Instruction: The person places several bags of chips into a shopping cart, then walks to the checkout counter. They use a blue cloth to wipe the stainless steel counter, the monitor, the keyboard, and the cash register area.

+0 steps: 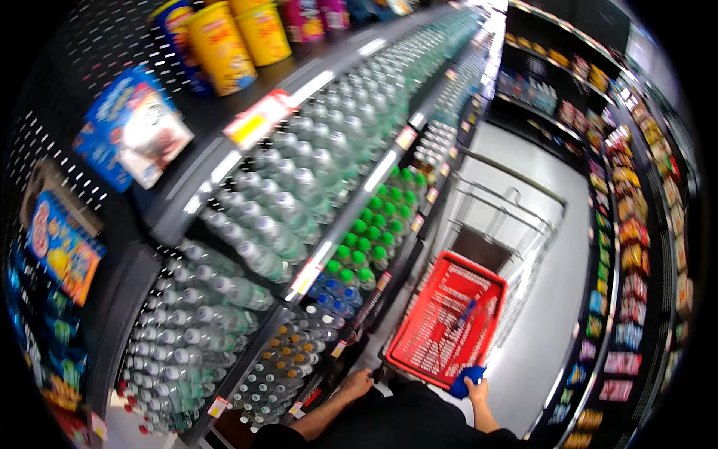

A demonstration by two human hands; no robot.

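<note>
At the lower middle, my left hand (357, 384) is closed on the handle of a shopping cart. My right hand (477, 389) holds a bundled blue cloth item (469, 377) at the near right corner of a red plastic shopping basket (495, 328). That basket rests on the metal wire shopping cart (507, 210), directly in front of me. A small blue object (466, 314) lies inside the basket; its kind cannot be told.
Left of the cart runs a shelf of bottles with green caps (373, 231) and clear bottles (303, 179). Packaged snacks (634, 255) fill shelves on the right. The pale aisle floor (552, 292) runs between. More shelving (538, 115) stands beyond the cart.
</note>
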